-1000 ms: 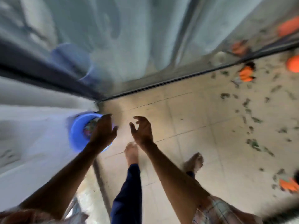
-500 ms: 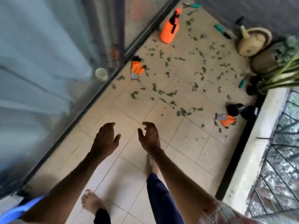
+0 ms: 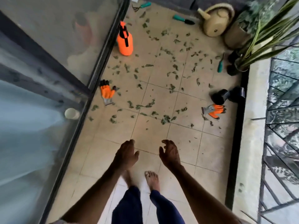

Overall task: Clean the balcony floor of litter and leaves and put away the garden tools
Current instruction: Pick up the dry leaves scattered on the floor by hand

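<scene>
Green leaf scraps (image 3: 165, 118) lie scattered over the beige tiled balcony floor (image 3: 181, 143). An orange glove (image 3: 107, 92) lies by the glass door, another orange glove (image 3: 213, 110) near the right kerb. An orange sprayer bottle (image 3: 124, 39) stands further off. A teal-handled trowel (image 3: 183, 19), teal shears (image 3: 142, 5) and a teal tool (image 3: 220, 63) lie at the far end beside a tan watering can (image 3: 216, 21). My left hand (image 3: 125, 155) and right hand (image 3: 169, 153) hover empty above the tiles, fingers loosely curled.
A glass sliding door (image 3: 64, 46) runs along the left, with a white cup (image 3: 72, 113) behind it. Black pots (image 3: 220, 96) lie on their sides at the right. A potted plant (image 3: 258, 38) stands in the far right corner. A railing (image 3: 284, 126) borders the right kerb.
The view swung from the blue bucket by the door round to the littered balcony floor. Both hands stayed out in front, empty, and my feet stepped forward.
</scene>
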